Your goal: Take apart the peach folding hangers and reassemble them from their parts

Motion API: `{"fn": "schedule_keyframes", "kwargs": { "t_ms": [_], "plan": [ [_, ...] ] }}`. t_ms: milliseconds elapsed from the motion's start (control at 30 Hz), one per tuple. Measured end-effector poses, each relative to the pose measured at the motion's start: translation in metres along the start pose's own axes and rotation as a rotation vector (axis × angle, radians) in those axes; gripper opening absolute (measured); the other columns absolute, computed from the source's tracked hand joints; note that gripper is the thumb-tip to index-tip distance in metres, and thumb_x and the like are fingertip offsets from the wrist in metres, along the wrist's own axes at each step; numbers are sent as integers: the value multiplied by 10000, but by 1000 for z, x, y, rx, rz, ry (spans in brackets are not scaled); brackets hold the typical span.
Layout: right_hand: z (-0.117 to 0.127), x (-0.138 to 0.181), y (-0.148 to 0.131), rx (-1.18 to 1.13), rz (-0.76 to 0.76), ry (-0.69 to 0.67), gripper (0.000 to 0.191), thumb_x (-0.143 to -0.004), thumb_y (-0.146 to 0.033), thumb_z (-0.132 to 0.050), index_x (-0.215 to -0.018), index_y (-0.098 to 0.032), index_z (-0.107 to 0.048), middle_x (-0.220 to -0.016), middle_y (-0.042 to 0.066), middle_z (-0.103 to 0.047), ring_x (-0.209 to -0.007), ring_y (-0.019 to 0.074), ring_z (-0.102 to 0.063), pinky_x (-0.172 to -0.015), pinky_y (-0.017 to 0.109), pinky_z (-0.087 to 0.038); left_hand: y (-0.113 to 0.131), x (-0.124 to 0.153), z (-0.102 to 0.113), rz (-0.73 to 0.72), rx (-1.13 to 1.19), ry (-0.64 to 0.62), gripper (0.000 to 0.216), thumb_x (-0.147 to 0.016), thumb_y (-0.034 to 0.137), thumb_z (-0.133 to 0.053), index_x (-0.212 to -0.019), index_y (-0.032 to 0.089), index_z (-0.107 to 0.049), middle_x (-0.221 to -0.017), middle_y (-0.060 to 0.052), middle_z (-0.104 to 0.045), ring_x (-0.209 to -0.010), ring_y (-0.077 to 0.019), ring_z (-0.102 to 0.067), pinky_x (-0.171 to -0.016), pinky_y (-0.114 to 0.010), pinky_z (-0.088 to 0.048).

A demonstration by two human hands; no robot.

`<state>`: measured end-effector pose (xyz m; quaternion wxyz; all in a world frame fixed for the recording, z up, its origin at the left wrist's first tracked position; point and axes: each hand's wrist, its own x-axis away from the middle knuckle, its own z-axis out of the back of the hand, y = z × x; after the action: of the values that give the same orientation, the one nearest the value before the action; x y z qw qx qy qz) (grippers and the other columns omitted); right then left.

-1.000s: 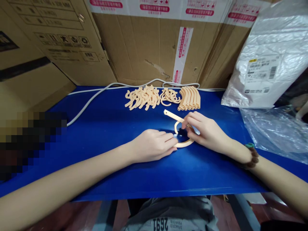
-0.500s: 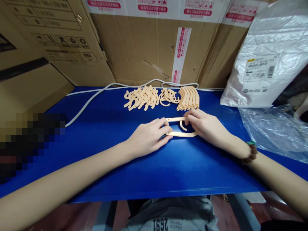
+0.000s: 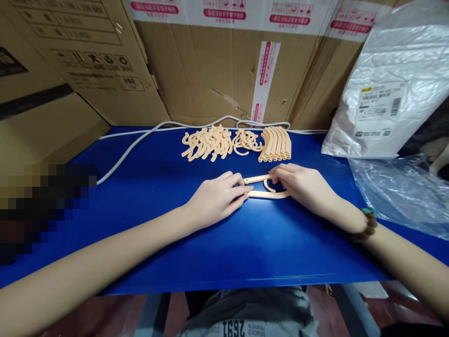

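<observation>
A blue table (image 3: 217,255) fills the lower view; taking the gap between the hands as the clock's centre, a cardboard box (image 3: 203,70) stands at 12 o'clock, a white bag (image 3: 377,124) at 2. The left hand (image 3: 222,196), at 9, has its fingertips on the ends of two bars (image 3: 267,194). The right hand (image 3: 298,185), at 3, curls over their other ends, its exact pinch hidden. A small hook (image 3: 268,186) lies between the bars. The step looks like aligning the bars, calling for steady fingertips.
</observation>
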<state>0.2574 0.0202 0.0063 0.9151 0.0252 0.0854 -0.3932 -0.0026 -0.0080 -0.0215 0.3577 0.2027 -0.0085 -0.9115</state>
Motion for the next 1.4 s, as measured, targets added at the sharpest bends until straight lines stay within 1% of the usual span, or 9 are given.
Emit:
{"fn": "schedule_keyframes", "kwargs": {
  "t_ms": [233, 333, 467, 567, 767, 900, 1033, 1233, 1400],
  "plan": [
    [3, -1, -3, 36, 5, -9, 259, -861, -12, -463, -951, -175, -643, -1016, 58, -713, -916, 191, -638, -688, 255, -449, 1, -2, 1, 33, 45, -66, 289, -1021, 319, -434, -1179, 220, -655, -1034, -25, -644, -951, -170, -611, -708, -281, -500],
    [5, -2, -7, 53, 33, 12, 242, -870, -29, -470, -963, -161, -650, -1041, 85, -706, -929, 202, -627, -720, 272, -468, 2, -1, 1, 47, 49, -50, 284, -1015, 352, -454, -1181, 208, -633, -1020, -18, -653, -955, -181, -602, -724, -295, -499],
    [8, -1, -14, 72, 67, 100, 242, -937, -94, -437, -1044, -144, -648, -1100, 114, -677, -967, 212, -607, -757, 290, -479, 3, -1, 3, 132, 32, 51, 235, -1005, 357, -483, -1068, 219, -663, -941, -1, -679, -895, -180, -596, -682, -287, -466],
    [8, 1, -23, 79, 135, 144, 279, -1007, -222, -404, -1079, -134, -659, -1036, 117, -673, -903, 207, -587, -755, 308, -473, -1, -3, 9, 220, 2, 153, 226, -1007, 324, -476, -978, 224, -676, -936, 3, -706, -897, -180, -605, -710, -292, -457],
    [-2, 3, -36, 55, 245, 154, 300, -1006, -347, -472, -1094, -157, -687, -952, 90, -667, -875, 204, -583, -787, 337, -465, -23, -13, 23, 402, -44, 271, 225, -972, 327, -492, -904, 219, -679, -971, -32, -733, -929, -216, -632, -737, -316, -457],
    [-6, 1, -37, -3, 272, 101, 296, -1020, -318, -438, -953, -151, -674, -938, 93, -657, -902, 197, -600, -859, 346, -467, -45, -32, 31, 544, 30, 209, 219, -922, 348, -520, -891, 222, -695, -978, -39, -741, -896, -226, -642, -704, -311, -437],
    [-4, 3, -39, -12, 263, 73, 308, -1039, -294, -378, -911, -141, -613, -898, 92, -658, -846, 197, -614, -841, 350, -461, -69, -63, 36, 681, -39, 103, 259, -893, 394, -522, -898, 211, -706, -840, -64, -726, -769, -228, -640, -650, -309, -411],
    [1, 8, -41, -2, 292, 44, 339, -1075, -296, -262, -1021, -142, -559, -866, 57, -684, -724, 147, -643, -647, 283, -409, -88, -106, 28, 778, -251, -55, 345, -852, 408, -552, -896, 112, -724, -885, -181, -704, -909, -329, -655, -767, -406, -453],
    [-2, 11, -40, 107, 314, 74, 325, -1076, -306, -275, -1060, -146, -557, -828, 23, -673, -632, 130, -621, -541, 298, -304, -100, -121, 18, 815, -245, -26, 409, -770, 376, -642, -1011, 52, -704, -997, -247, -679, -1039, -405, -623, -843, -473, -454]
  ]
}}
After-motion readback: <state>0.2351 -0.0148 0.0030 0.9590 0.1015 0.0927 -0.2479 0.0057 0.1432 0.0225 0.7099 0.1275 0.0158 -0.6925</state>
